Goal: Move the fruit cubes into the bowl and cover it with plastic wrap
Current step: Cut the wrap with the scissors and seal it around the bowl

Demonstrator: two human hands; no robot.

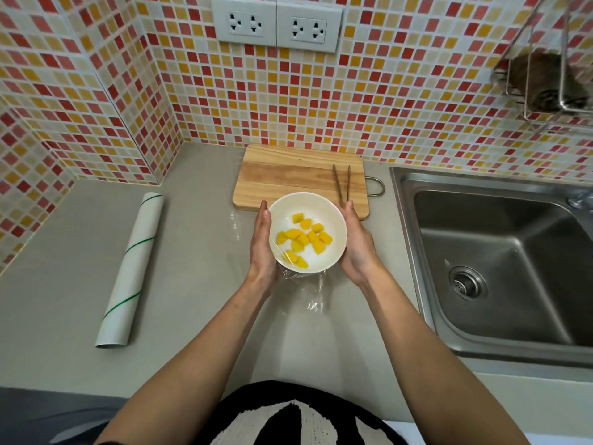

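Observation:
A white bowl [324,207] sits in the middle of the counter with several yellow fruit cubes [303,240] inside. Clear plastic wrap [313,292] lies stretched over the bowl's top and hangs loose onto the counter at its near side and left. My left hand [263,248] presses flat against the bowl's left wall, fingers straight. Against the right wall rests my right hand [356,245], also with straight fingers. The roll of plastic wrap [130,271] lies on the counter to the left.
A wooden cutting board [288,175] lies behind the bowl, with metal tongs [341,184] on its right part. A steel sink [500,268] fills the right side. The tiled wall with power sockets [276,25] stands behind, and a wire rack [545,81] hangs at upper right.

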